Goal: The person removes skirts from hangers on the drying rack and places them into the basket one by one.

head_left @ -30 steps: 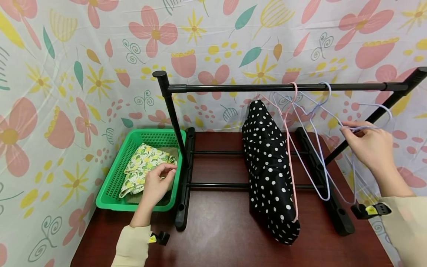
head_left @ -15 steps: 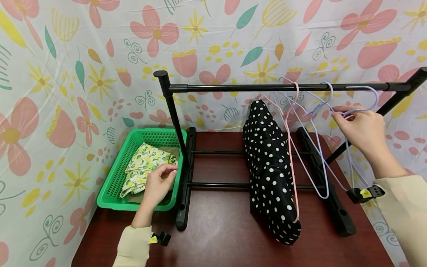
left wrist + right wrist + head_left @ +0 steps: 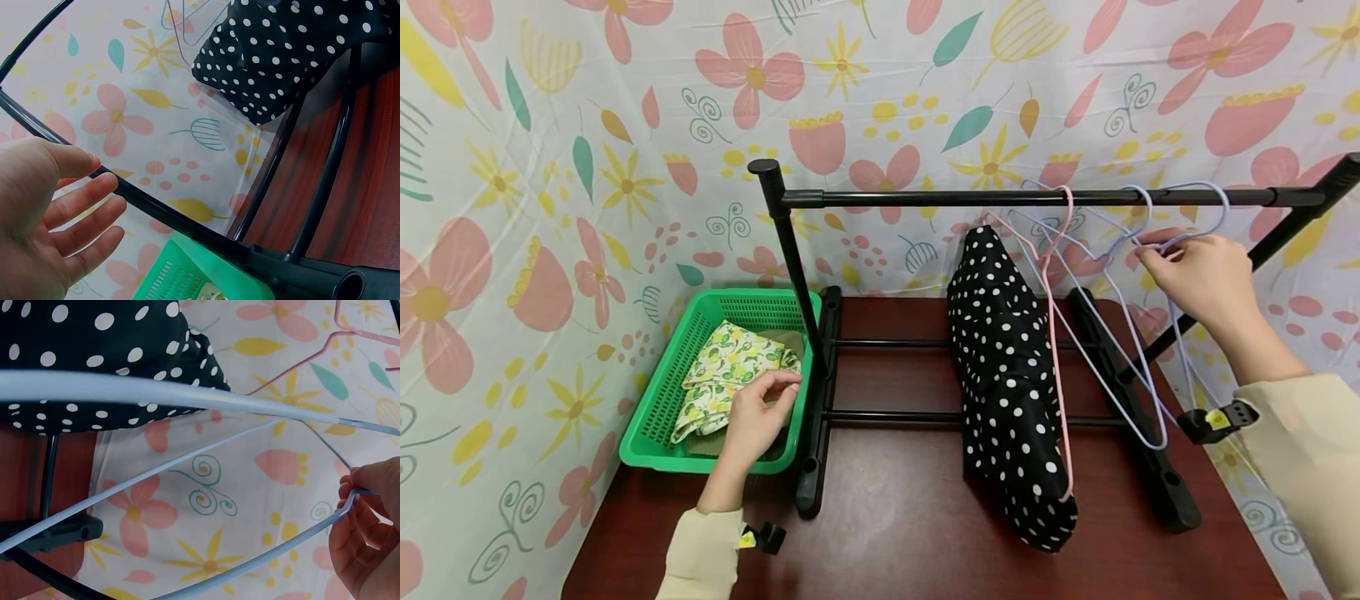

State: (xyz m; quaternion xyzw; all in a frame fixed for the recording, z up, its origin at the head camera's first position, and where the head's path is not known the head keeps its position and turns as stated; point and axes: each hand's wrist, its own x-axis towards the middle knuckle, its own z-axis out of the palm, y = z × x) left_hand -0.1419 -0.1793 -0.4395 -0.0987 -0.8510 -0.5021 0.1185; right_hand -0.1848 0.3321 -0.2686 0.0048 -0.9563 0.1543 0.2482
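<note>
My right hand pinches a lavender hanger close to its neck, in the head and right wrist views. The hanger's hook is at the right part of the rack's black top bar. Just left of it hangs another lavender hanger. Further left, a pink hanger carries a black cloth item with white dots. My left hand hovers over the right side of a green basket, fingers loosely bent around nothing, as the left wrist view confirms.
Inside the basket lies folded lemon-print cloth over a drab olive-brown cloth. The rack's black feet and two low crossbars stand on the dark red-brown table. A flower-print sheet hangs behind and at the left.
My right hand has carried the lavender hanger leftward and slightly up, bringing its hook from beside the rack's right post to the top bar. The left hand has stayed put.
</note>
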